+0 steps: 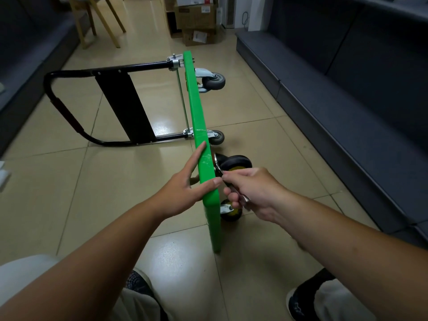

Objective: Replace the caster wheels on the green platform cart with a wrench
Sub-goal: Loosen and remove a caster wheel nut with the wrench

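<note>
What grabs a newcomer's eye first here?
The green platform cart standing on edge mid-frame, black handle sticking out to its left. Near its close end, the left hand steadies the top edge while the right hand grips a wrench at the black-and-yellow casters; grey casters sit at the far end.

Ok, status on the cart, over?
Left hand braces green cart, tipped on edge. Right hand grips wrench by black caster. Nothing blocking the wrench.

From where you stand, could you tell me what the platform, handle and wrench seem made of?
The platform looks like moulded plastic: glossy green, rounded edges. The handle, likely painted metal tube: black, shiny highlights. The wrench, seemingly steel: bright silvery glint, mostly hidden in the grip.
</note>
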Tool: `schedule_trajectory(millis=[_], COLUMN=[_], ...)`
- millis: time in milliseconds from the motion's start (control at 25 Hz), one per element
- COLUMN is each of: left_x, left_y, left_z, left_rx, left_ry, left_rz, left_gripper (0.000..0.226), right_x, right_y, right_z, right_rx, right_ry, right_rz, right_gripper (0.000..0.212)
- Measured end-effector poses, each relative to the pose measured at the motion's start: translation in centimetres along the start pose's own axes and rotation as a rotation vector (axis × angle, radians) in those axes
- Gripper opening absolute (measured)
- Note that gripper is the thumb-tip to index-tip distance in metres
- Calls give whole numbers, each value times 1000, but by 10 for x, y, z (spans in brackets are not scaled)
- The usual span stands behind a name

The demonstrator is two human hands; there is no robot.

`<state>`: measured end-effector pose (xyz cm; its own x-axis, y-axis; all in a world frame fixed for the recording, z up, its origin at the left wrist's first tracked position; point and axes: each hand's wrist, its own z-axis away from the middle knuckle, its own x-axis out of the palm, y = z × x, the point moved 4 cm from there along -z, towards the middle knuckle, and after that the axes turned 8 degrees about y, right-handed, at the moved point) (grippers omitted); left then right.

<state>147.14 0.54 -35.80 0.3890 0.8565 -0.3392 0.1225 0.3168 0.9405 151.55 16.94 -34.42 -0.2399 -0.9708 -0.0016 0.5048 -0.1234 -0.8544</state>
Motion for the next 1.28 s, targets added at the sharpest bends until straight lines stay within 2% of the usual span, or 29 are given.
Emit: schedule_trajectory(millis=[80, 280, 520, 840, 1000, 1160, 1280], left_x=[0, 3, 2, 7, 5, 7, 7], left_y=[-1, -2, -3, -7, -7, -7, -8], left_z=[2, 2, 0, -2, -1, -1, 0], left_rx=[-19, -68, -49, -8, -15, -28, -19], left_ry=[-26, -82, -79, -71, -59, -58, -51], left_rz=[17, 38, 25, -3, -24, -28, -36], left_gripper=[85, 84, 84, 81, 77, 75, 73], right_x=[4, -1, -3, 1, 0, -4, 1], right_y=[-1, 9, 4, -17, -1, 27, 40], right_z=[2, 1, 5, 7, 8, 11, 8], right_rx=[21, 24, -38, -17, -17, -123, -187], right_ry=[-29, -85, -140, -176, -178, -117, -131], right_rz=[40, -52, 23, 13, -20, -20, -33], right_gripper=[14, 20, 18, 22, 22, 29, 33])
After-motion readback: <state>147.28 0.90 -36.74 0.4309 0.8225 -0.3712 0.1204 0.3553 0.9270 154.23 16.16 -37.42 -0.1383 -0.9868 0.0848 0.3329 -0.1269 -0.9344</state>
